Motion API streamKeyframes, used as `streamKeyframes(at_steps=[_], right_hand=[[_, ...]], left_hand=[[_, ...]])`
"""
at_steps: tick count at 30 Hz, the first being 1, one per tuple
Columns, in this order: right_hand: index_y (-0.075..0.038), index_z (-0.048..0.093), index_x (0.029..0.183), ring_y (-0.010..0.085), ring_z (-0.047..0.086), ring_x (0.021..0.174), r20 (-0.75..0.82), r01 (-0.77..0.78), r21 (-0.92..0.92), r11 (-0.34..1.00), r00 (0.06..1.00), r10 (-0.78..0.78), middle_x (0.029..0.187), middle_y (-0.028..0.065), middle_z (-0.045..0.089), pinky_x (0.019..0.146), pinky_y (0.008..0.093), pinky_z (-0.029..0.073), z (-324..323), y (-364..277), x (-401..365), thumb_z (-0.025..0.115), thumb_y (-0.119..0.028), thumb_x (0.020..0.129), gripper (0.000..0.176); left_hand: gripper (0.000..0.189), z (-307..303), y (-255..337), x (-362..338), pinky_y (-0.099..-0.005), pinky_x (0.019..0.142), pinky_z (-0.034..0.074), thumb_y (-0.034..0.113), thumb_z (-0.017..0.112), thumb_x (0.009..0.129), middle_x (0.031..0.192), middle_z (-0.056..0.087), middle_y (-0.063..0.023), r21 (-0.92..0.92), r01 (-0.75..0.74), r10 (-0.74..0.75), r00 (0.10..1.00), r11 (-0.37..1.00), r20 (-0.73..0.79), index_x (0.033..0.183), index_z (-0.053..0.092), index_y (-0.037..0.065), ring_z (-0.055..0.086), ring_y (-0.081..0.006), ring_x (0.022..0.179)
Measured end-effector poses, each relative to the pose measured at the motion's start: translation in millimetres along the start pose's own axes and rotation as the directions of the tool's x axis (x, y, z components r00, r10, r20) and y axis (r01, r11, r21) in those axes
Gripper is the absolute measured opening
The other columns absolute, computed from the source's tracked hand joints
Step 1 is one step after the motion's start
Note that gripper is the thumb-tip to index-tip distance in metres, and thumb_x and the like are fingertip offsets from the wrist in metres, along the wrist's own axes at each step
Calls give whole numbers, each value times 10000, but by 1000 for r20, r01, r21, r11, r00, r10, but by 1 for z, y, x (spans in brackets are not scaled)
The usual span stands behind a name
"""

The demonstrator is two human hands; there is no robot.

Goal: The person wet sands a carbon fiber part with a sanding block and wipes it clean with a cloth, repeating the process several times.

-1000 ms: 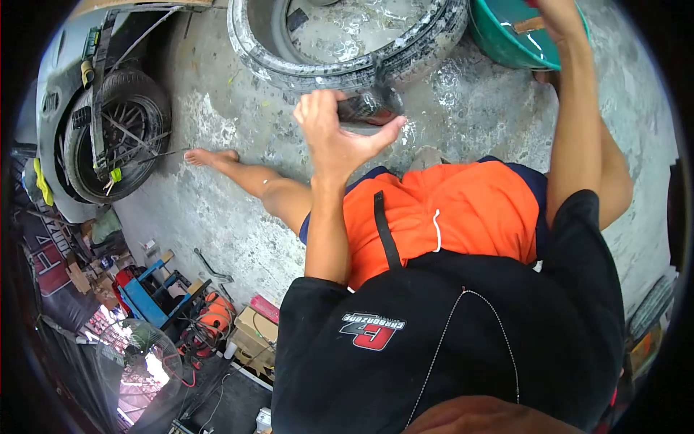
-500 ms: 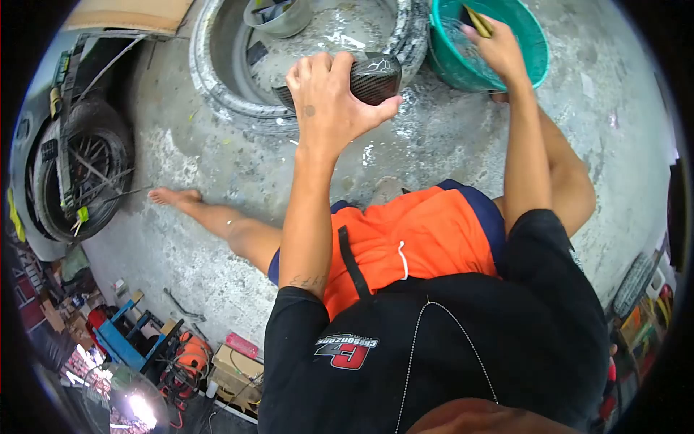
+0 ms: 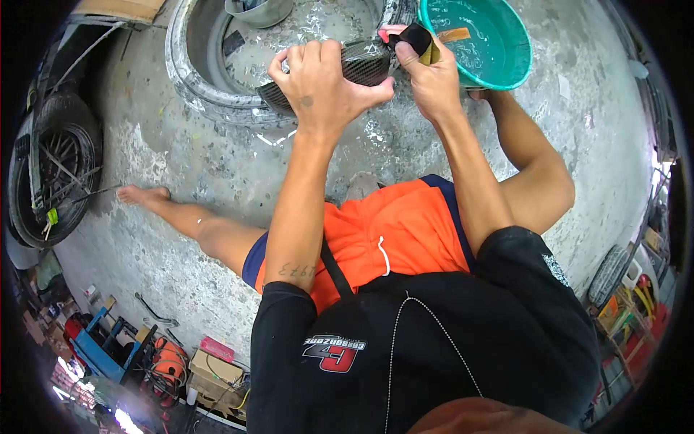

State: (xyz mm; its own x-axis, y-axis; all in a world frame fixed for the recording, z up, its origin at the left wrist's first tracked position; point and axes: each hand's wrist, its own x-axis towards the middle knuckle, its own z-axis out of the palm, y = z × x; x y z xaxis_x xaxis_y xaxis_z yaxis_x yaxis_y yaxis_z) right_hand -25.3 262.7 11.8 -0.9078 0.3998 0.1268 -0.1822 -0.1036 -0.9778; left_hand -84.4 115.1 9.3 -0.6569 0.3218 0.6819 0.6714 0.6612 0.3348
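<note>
My left hand (image 3: 316,94) grips a glossy black carbon-fibre part (image 3: 366,67) from above, fingers over its far side and thumb along the near edge. The part is held up over the near rim of the tyre, and my palm hides much of it. Close to its right end, my right hand (image 3: 436,85) pinches a folded piece of sandpaper (image 3: 417,37), black on one face and olive on the other. Just behind that hand stands a teal bucket (image 3: 522,61) of water, with a flat orange-brown piece (image 3: 454,34) in it.
A tyre (image 3: 189,79) lies flat on the stained concrete floor, with a grey tub (image 3: 269,16) inside it. My legs stretch out on both sides. A wheel (image 3: 61,166) stands at the left; tools and boxes (image 3: 217,369) crowd the lower left.
My right hand has come left out of the bucket with the sandpaper, up to the carbon-fibre part. My left hand keeps its hold. The whole view has shifted slightly.
</note>
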Motion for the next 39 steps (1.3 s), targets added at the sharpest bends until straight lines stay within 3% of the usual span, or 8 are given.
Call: streamKeyframes(at_steps=[6,10,14,20,28,30,33,39], right_hand=[[29,641,1120,160,634,1038,47,-2,78,997,999,-2,1114,88,685,966,300,481,-2,-3,1,665,-10,909,216],[30,640,1098,158,639,1031,213,339,-205,918,931,-297,1109,74,679,964,291,482,8,-8,-4,654,29,900,198],[1,649,1155,136,618,1038,94,-29,-59,998,995,35,1107,33,680,975,288,454,-26,19,6,648,-92,946,229],[8,673,1095,62,575,835,-53,-153,16,988,987,154,940,-7,689,755,242,476,-16,-19,-11,715,-117,905,232],[17,670,1021,70,540,759,214,-121,56,991,971,106,860,1,652,689,257,464,15,-80,-40,794,-202,841,310],[26,660,957,106,530,728,218,113,-265,958,974,-54,799,43,620,675,285,461,20,-84,-47,795,-227,836,312],[34,641,883,168,492,669,92,24,-115,993,996,-13,718,80,525,625,318,424,35,-71,-40,782,-208,828,285],[42,616,849,222,524,686,148,188,-209,960,976,-159,782,111,549,621,318,417,32,-96,-56,743,-101,826,193]], left_hand=[[579,3,0,0,-450,904,349,528,800,428,723,553,-37,1,-5,5,1000,1000,-10,709,555,85,550,-242,780],[586,2,1,-7,-449,895,356,530,802,432,731,565,-54,30,0,-2,999,1000,49,716,558,79,557,-252,789],[657,-3,1,-3,-441,852,381,577,831,429,737,573,-75,69,-31,29,999,997,30,740,561,65,570,-275,793],[691,-66,7,18,-435,574,464,619,861,540,628,597,-127,38,229,-200,744,973,638,660,532,23,608,-328,600],[347,-113,19,2,-344,522,492,199,868,713,644,650,-119,-372,237,-65,905,898,420,803,579,29,659,-276,558],[301,-119,22,6,-363,509,486,171,827,733,620,629,-109,-275,196,-60,898,941,436,807,563,48,648,-293,550],[313,-122,36,9,-421,483,453,166,789,707,571,563,-93,-146,-108,163,875,983,456,759,492,84,590,-318,501],[301,-120,33,-2,-396,482,456,111,770,682,568,569,-99,-156,-7,69,916,988,396,796,497,55,600,-312,518]])
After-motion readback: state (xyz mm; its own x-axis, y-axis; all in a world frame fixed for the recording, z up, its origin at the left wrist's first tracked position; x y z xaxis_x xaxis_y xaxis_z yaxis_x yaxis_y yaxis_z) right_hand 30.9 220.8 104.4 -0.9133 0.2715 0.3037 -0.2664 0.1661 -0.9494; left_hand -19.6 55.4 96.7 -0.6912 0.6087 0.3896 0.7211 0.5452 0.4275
